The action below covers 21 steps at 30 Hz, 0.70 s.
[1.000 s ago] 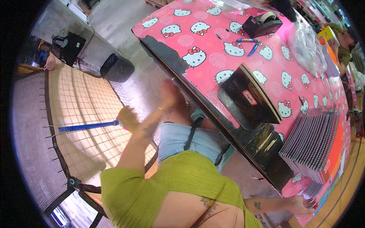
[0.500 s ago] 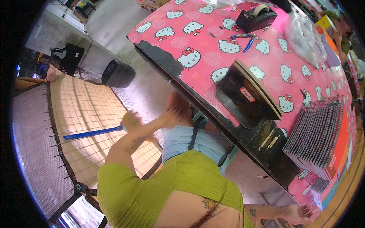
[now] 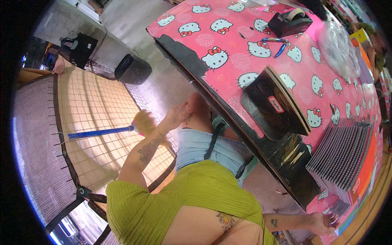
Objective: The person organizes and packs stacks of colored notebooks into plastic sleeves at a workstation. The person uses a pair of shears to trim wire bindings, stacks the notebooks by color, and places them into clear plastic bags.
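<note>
My left hand [image 3: 176,116] hovers over my thigh, left of the table's edge, its fingers loosely apart and nothing in them. At the table's near right corner is my right hand [image 3: 324,223], with loosely bent fingers and no object visible in it. Just beyond that hand stands a leaning row of spiral-bound books [image 3: 341,157] with dark coils. A black angled wooden stand [image 3: 273,107] with a small red label sits nearer the table's middle. Pink patterned sheeting covers the table [image 3: 228,49].
Farther back on the table lie blue-handled pliers [image 3: 279,45], a black tape dispenser [image 3: 286,24] and a clear plastic bag [image 3: 339,49]. To my left are a broom [image 3: 100,132] against a mesh panel, a dark bin [image 3: 134,69] and a black bag [image 3: 81,50].
The whole view has shifted, with the table things lying farther right. My left hand has moved away from the table edge and no longer blurs. My right hand stays near the table corner.
</note>
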Each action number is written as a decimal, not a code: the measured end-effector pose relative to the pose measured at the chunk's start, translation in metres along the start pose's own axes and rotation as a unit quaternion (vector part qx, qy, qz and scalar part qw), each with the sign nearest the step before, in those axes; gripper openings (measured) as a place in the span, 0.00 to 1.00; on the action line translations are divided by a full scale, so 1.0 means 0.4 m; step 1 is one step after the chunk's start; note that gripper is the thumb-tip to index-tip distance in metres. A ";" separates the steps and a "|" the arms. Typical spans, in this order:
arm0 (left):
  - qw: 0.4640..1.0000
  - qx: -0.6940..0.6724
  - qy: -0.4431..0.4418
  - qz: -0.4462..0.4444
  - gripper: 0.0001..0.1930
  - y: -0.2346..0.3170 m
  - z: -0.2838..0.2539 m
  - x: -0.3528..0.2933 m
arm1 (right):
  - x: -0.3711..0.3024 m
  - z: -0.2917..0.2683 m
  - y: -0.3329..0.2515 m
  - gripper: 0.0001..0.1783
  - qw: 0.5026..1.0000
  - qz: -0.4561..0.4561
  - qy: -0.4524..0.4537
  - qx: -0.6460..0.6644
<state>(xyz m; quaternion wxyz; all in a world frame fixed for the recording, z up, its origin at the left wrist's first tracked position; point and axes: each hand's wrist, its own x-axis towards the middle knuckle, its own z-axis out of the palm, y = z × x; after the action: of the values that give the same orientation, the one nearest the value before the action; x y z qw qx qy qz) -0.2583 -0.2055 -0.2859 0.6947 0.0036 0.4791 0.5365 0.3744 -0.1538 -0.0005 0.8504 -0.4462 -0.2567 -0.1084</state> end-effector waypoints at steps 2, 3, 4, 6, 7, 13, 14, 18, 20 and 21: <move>1.000 0.000 0.005 -0.004 0.31 0.008 0.005 0.000 | -0.017 0.014 -0.010 0.19 1.000 -0.016 0.011 -0.020; 1.000 0.000 0.007 -0.006 0.31 0.013 0.008 0.000 | -0.018 0.012 -0.010 0.19 1.000 -0.016 0.013 -0.016; 1.000 -0.006 0.010 -0.008 0.32 0.011 0.003 -0.002 | -0.019 0.013 -0.010 0.19 1.000 -0.016 0.013 -0.012; 1.000 -0.018 0.016 -0.011 0.32 0.010 -0.005 -0.004 | -0.010 -0.001 -0.006 0.20 1.000 -0.013 0.001 0.021; 1.000 -0.019 0.017 -0.011 0.32 0.009 -0.014 -0.003 | -0.001 -0.013 -0.003 0.20 0.999 -0.010 -0.011 0.051; 0.649 0.714 0.183 0.189 0.24 -0.083 0.016 0.062 | -0.061 -0.026 -0.008 0.25 0.922 0.002 -0.322 0.215; 0.588 0.760 0.154 0.230 0.24 -0.115 0.043 0.095 | -0.080 -0.009 -0.005 0.25 0.896 0.032 -0.376 0.236; 0.526 0.767 0.174 0.325 0.25 -0.082 0.028 0.232 | -0.135 0.059 0.000 0.25 0.927 0.034 -0.335 0.165; 0.468 0.793 0.274 0.279 0.25 0.066 -0.024 0.264 | -0.119 0.043 -0.007 0.25 0.939 0.024 -0.330 0.096; 0.417 0.812 0.341 0.224 0.25 0.137 -0.031 0.268 | -0.104 0.013 -0.002 0.25 0.943 0.009 -0.325 0.072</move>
<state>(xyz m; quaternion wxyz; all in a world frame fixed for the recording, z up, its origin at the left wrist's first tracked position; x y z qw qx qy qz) -0.3109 -0.1084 -0.3351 0.0036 0.4902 0.8716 -0.0083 0.3371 -0.1516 -0.0197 0.7519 -0.3967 -0.5221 0.0686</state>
